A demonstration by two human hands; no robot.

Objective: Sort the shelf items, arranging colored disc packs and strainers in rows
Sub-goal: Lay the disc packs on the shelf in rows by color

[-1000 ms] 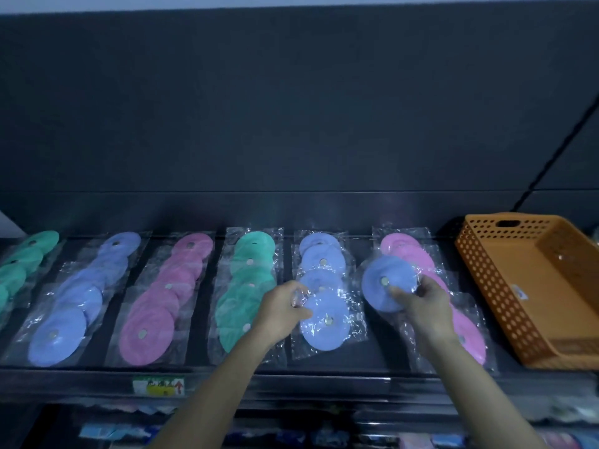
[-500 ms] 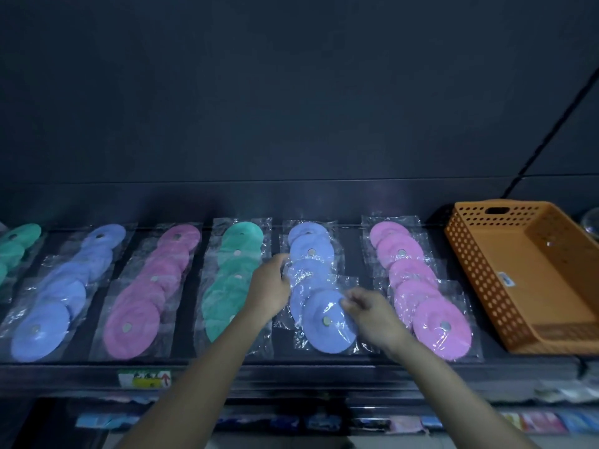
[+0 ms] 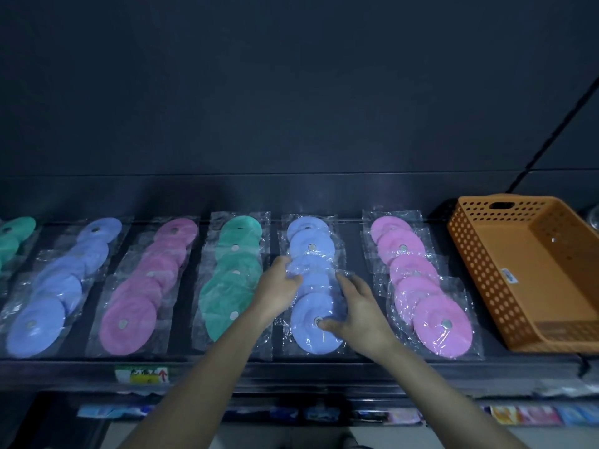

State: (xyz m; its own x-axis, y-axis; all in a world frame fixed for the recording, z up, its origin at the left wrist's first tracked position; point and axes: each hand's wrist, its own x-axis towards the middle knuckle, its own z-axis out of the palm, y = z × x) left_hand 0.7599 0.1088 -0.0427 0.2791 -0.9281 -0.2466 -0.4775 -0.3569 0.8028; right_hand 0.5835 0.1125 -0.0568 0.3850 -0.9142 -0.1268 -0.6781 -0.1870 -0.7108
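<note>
Colored disc packs in clear bags lie in rows running front to back on a dark shelf (image 3: 291, 367). From the left: a green row (image 3: 13, 234), a blue row (image 3: 61, 286), a pink row (image 3: 146, 286), a green row (image 3: 231, 277), a blue row (image 3: 311, 251) and a pink row (image 3: 421, 286). My left hand (image 3: 280, 286) grips the plastic at the left edge of the middle blue row. My right hand (image 3: 356, 312) lies on the front blue disc pack (image 3: 308, 328), fingers spread, thumb by its metal centre.
An orange perforated basket (image 3: 531, 273) stands at the shelf's right end, close to the pink row. A yellow price label (image 3: 146, 374) sits on the shelf's front edge. Packaged goods line a lower shelf (image 3: 518, 414). A dark back wall rises behind.
My right hand carried a blue disc pack from over the pink row to the front of the blue row and set it down. The left hand stayed at that row's left edge.
</note>
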